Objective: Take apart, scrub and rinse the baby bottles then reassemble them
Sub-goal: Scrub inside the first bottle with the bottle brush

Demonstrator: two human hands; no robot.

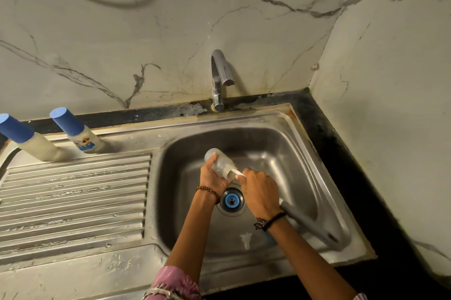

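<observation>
bottle [220, 164] over the sink [324, 153] basin, above the drain [231, 200], mouth toward the right hand | left hand [213, 176] grips its body | right hand [258, 192] clenched on a brush handle [310, 225] that reaches the sink's front-right rim | teat [246, 240] on basin floor near front wall | two capped bottles [73, 131] on the drainboard left of the sink

Over a steel sink [288, 133], a left hand [212, 177] grips an open baby bottle [219, 161] while the right hand [259, 189] works a brush [237, 173] into its mouth; two blue-capped bottles [75, 132] stand on the drainboard [73, 202].
</observation>
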